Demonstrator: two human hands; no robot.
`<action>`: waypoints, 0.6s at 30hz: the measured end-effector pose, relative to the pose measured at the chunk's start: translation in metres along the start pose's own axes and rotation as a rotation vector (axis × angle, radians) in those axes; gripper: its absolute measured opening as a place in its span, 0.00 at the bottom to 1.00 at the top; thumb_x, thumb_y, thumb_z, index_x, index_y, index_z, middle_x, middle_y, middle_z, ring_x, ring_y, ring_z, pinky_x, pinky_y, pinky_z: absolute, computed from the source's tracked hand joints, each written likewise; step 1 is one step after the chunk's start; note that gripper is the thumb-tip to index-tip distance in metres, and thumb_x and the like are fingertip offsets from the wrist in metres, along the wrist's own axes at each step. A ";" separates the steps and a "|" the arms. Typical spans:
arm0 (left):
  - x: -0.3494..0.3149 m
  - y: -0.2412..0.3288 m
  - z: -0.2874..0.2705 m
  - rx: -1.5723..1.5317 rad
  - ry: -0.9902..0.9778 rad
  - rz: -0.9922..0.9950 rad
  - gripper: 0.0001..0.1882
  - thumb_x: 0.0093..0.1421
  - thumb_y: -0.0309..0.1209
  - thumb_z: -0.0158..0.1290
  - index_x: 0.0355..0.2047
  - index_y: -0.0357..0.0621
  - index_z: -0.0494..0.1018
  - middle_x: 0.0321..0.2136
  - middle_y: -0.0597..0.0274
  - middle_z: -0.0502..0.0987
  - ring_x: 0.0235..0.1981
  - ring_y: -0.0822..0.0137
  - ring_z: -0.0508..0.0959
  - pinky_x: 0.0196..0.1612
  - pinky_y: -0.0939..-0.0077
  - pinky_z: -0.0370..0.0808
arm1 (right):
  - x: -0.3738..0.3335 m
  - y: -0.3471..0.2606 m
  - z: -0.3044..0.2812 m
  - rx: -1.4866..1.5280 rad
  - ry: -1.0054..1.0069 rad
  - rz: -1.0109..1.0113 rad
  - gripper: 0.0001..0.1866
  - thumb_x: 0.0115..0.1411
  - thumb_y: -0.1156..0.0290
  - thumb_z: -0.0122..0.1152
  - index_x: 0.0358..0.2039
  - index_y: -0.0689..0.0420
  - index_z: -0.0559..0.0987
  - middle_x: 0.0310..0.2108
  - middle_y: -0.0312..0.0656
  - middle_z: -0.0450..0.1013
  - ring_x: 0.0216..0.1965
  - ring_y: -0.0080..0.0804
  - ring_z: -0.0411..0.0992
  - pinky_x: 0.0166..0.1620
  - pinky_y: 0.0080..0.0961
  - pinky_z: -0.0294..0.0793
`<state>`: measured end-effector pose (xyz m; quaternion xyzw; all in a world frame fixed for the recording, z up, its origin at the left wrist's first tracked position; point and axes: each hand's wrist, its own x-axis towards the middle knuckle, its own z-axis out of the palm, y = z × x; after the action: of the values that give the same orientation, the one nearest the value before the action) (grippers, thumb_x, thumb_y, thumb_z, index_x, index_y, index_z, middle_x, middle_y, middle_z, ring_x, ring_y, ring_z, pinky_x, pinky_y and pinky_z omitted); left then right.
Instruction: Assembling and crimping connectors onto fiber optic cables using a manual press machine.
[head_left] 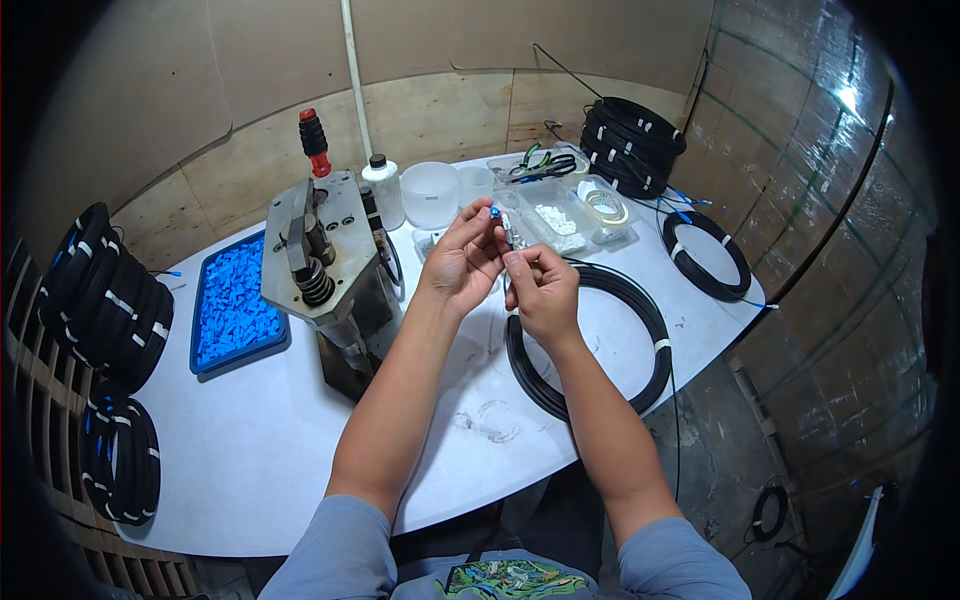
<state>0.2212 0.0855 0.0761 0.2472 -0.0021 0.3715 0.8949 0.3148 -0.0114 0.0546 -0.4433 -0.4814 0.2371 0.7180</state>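
Note:
Above the middle of the white table I hold a black cable's end between both hands. At its tip is a small blue-and-silver connector [495,213], pinched in the fingers of my left hand [465,258]. My right hand [542,293] is closed on the black cable just below the connector, thumb pressed on top. A coil of black cable [658,318], bound with a white tie, lies on the table under and right of my right hand. Whether the held end belongs to this coil I cannot tell. The fingers partly cover the joint.
Left stands a metal press [335,235] with a red-and-black handle, beside a blue tray [240,357] of small blue parts. Behind my hands are a white bottle [383,190], round tubs [430,187] and clear boxes [630,238]. Cable coils are stacked at far left [105,300] and back right [630,150].

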 end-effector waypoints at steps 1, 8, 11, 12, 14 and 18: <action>0.000 0.000 -0.001 0.002 0.003 0.001 0.13 0.59 0.26 0.54 0.45 0.46 0.69 0.35 0.61 0.76 0.32 0.72 0.76 0.40 0.75 0.76 | 0.000 0.000 0.000 0.000 0.000 0.000 0.09 0.63 0.68 0.57 0.28 0.59 0.74 0.15 0.30 0.69 0.15 0.12 0.65 0.18 0.12 0.63; 0.001 -0.002 0.001 0.014 -0.022 0.015 0.13 0.60 0.25 0.52 0.45 0.45 0.68 0.36 0.59 0.76 0.32 0.73 0.76 0.41 0.76 0.76 | 0.000 0.000 0.000 -0.003 0.002 -0.008 0.09 0.63 0.68 0.57 0.28 0.59 0.74 0.15 0.30 0.69 0.14 0.12 0.65 0.18 0.12 0.62; 0.001 -0.001 0.001 0.012 -0.022 0.000 0.12 0.60 0.25 0.52 0.45 0.45 0.68 0.37 0.58 0.76 0.32 0.73 0.76 0.41 0.77 0.76 | 0.000 -0.001 0.000 -0.006 0.001 -0.004 0.09 0.63 0.68 0.57 0.28 0.59 0.74 0.15 0.30 0.68 0.14 0.12 0.65 0.18 0.12 0.63; 0.001 -0.001 0.001 0.012 -0.022 0.000 0.12 0.60 0.25 0.52 0.45 0.45 0.68 0.37 0.58 0.76 0.32 0.73 0.76 0.41 0.77 0.76 | 0.000 -0.001 0.000 -0.011 0.001 -0.004 0.09 0.63 0.68 0.57 0.28 0.59 0.74 0.15 0.30 0.68 0.14 0.12 0.65 0.18 0.12 0.63; 0.001 -0.001 0.000 0.009 -0.010 -0.002 0.12 0.60 0.25 0.52 0.45 0.45 0.68 0.37 0.58 0.76 0.33 0.73 0.76 0.41 0.77 0.76 | 0.000 -0.002 0.001 -0.012 0.002 -0.002 0.09 0.62 0.68 0.57 0.28 0.59 0.74 0.15 0.30 0.68 0.14 0.12 0.65 0.18 0.12 0.63; 0.001 -0.001 -0.002 0.003 0.002 -0.009 0.12 0.60 0.25 0.52 0.45 0.45 0.68 0.37 0.58 0.76 0.33 0.73 0.76 0.40 0.77 0.76 | 0.000 -0.002 0.001 -0.005 0.000 0.000 0.09 0.62 0.69 0.57 0.28 0.59 0.74 0.16 0.30 0.68 0.14 0.12 0.65 0.18 0.12 0.63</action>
<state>0.2222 0.0863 0.0745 0.2480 0.0004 0.3679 0.8962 0.3134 -0.0121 0.0562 -0.4450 -0.4822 0.2359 0.7168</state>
